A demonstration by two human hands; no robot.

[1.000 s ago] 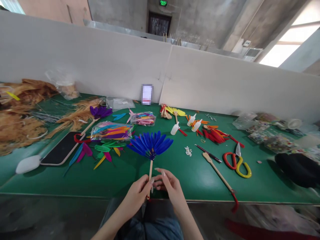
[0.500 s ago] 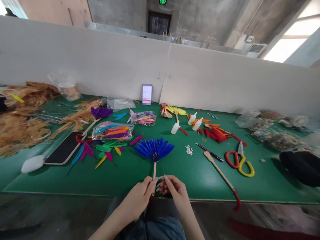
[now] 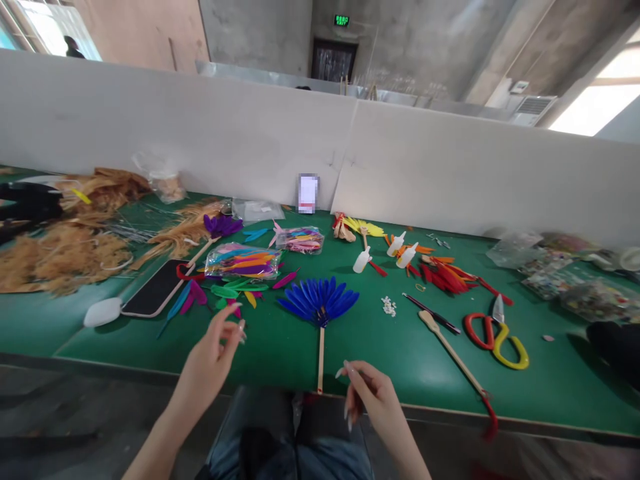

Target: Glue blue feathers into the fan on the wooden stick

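A fan of blue feathers (image 3: 320, 300) on a thin wooden handle (image 3: 321, 360) lies on the green table, its handle end at the front edge. Off to its left, my left hand (image 3: 213, 347) is raised with fingers apart and nothing in them, close to loose green feathers (image 3: 233, 291) and magenta ones. My right hand (image 3: 367, 393) hovers by the table edge, right of the handle and apart from it. Its fingers are half curled, thumb and index separated, with nothing visible between them. Small white beads (image 3: 389, 307) lie in a pile beyond that hand.
Scissors (image 3: 495, 337), a wooden stick (image 3: 453, 350) and a dark pen-like tool (image 3: 433, 313) lie to the right. White glue bottles (image 3: 361, 260) stand behind. Bagged feathers (image 3: 243, 261), a phone (image 3: 157, 288), a purple feather fan (image 3: 223, 225) and tan fibres (image 3: 75, 257) are to the left.
My left hand has let go of the fan handle and moved left toward the loose feathers. My right hand has drawn away to the right. The view has shifted slightly left.
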